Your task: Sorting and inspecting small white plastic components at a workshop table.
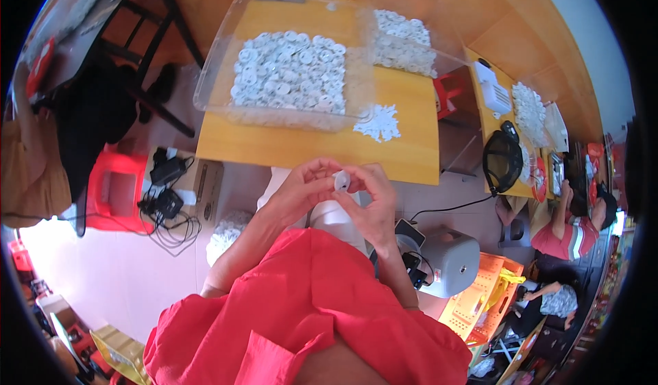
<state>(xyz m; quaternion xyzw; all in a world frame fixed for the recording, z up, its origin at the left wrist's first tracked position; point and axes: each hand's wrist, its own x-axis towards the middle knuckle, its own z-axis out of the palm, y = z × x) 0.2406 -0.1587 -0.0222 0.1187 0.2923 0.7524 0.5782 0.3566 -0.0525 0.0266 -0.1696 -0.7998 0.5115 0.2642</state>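
Observation:
My left hand (306, 188) and my right hand (375, 201) meet in front of the table's near edge, above my lap. Between their fingertips is a small white round plastic piece (342, 180) with a dark spot on it. Both hands are closed on it, the right thumb and fingers pinching its side. On the yellow wooden table (288, 142), beyond my hands, a large clear plastic bin (212, 87) holds a heap of white round pieces (291, 72). A loose pile of small white parts (378, 123) lies beside that bin, at its right.
Another heap of white parts (404, 39) sits at the far right of the table. On the left are a red stool (113, 179) and black cables (168, 207). A grey rounded box (452, 262) and an orange crate (473, 303) stand at right. Other people sit at both sides.

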